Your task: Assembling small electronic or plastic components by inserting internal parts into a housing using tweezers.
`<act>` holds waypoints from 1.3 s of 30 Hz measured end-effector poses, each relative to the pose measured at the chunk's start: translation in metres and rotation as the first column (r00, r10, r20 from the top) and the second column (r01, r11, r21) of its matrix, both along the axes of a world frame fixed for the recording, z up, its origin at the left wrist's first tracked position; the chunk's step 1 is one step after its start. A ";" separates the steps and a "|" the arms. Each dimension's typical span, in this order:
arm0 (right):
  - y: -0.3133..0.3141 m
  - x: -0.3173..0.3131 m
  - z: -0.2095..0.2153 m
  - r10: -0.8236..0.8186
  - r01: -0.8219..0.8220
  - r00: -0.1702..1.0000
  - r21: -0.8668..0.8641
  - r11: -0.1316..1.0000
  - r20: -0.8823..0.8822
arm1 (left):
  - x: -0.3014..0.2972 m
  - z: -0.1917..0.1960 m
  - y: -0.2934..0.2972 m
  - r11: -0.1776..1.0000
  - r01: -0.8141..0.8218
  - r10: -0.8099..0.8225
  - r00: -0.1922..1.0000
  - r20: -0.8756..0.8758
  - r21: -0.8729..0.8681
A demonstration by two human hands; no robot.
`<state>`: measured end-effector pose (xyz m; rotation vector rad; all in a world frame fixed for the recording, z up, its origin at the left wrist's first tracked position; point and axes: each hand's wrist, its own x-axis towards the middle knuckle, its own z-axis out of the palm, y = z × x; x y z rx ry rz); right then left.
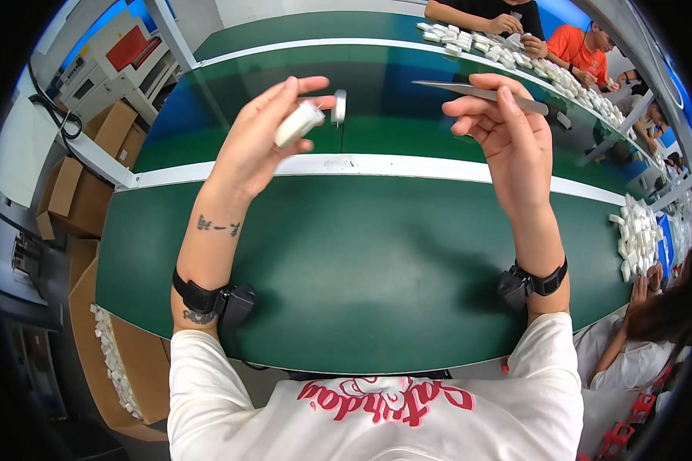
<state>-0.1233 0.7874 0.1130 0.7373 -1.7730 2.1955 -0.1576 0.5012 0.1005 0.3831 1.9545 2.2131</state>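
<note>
My left hand (273, 127) is closed around a small white plastic block (298, 125), which looks like a plug adapter with thin metal pins. Just past its fingertips shows a second white piece (339, 106); whether the fingers touch it I cannot tell. In my right hand (511, 138), a pair of slim metal tweezers (457, 89) lies between thumb and fingers, tip pointing left. Both hands are raised over the white rail (346, 164) of the green worktable (361, 269), apart from each other.
White blocks are heaped on the table at the right (638, 238) and line the far belt (507, 54). Co-workers sit at the far right, one in an orange shirt (580, 52). An open cardboard box (138, 361) holding white pieces stands at the left. Metal posts (173, 34) rise beside the table.
</note>
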 end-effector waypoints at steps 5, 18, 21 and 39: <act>-0.012 0.008 -0.004 -0.073 0.139 0.943 0.185 0.973 -0.323 | 0.016 0.004 0.014 0.707 0.255 -0.512 0.828 0.229 0.659; -0.022 0.023 -0.006 0.049 0.065 0.978 0.518 0.853 -0.205 | 0.051 0.012 0.033 0.914 0.378 -0.401 0.895 0.195 0.145; -0.027 0.029 -0.003 0.080 -0.009 0.992 0.563 0.826 -0.102 | 0.059 0.010 0.043 0.936 0.321 -0.311 0.946 0.090 -0.142; -0.023 0.024 -0.008 0.070 0.062 0.960 0.448 0.892 -0.272 | 0.066 0.012 0.044 0.984 0.048 -0.127 0.861 -0.492 -0.171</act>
